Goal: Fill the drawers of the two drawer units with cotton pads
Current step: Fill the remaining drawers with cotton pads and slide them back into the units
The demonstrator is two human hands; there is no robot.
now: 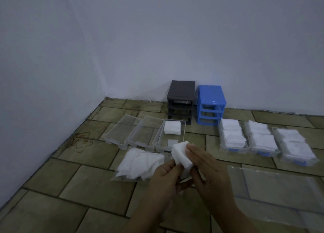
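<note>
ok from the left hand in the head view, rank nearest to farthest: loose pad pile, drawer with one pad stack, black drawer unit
1. Loose pad pile, just left of the left hand.
2. Drawer with one pad stack, ahead of it.
3. Black drawer unit, farthest, by the wall.

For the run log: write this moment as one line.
hands: left hand and right hand hold cotton pad stack | partly filled drawer | three blue-handled drawers: full | two clear drawers: empty

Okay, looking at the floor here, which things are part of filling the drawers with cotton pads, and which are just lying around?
Part of the job:
- stack of pads held by left hand and right hand
- loose pad pile
- three clear drawers
- three filled drawers
- dark unit, blue unit

Lying about:
- empty plastic bag
</note>
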